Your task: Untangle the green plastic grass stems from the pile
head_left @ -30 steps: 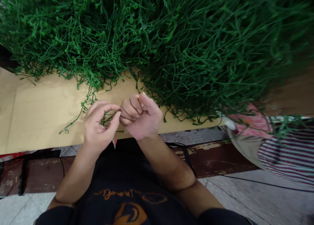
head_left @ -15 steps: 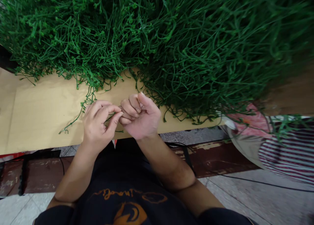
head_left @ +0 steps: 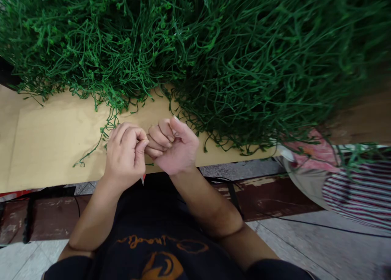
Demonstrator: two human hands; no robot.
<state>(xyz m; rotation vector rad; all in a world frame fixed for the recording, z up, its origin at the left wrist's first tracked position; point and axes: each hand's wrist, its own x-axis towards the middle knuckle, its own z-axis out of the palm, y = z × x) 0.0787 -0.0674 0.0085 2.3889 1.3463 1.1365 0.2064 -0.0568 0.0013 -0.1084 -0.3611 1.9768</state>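
Observation:
My left hand (head_left: pixel 126 155) is closed in a pinch, thumb against the bent index finger, its tip touching the curled fingers of my right hand (head_left: pixel 174 146). The right hand is closed, palm turned up, with its thumb raised along the side. Whatever sits between the fingers is hidden or too small to name. A thin green plastic stem (head_left: pixel 91 151) lies on the table left of my left hand, and a short green tip shows just below where the hands meet. Beyond both hands rises a large heap of green artificial grass stems (head_left: pixel 128 56).
The wooden table (head_left: pixel 55 137) has its front edge just below my hands. At the right are a pink cloth (head_left: pixel 317 151) and striped fabric (head_left: pixel 360 194), with loose stems over them. Black cables (head_left: pixel 305 223) run below the table, near a worn brown beam (head_left: pixel 269 198).
My left hand's fingers have curled tighter, closing the gap between thumb and index finger. Both hands have shifted only slightly; the heap has not moved.

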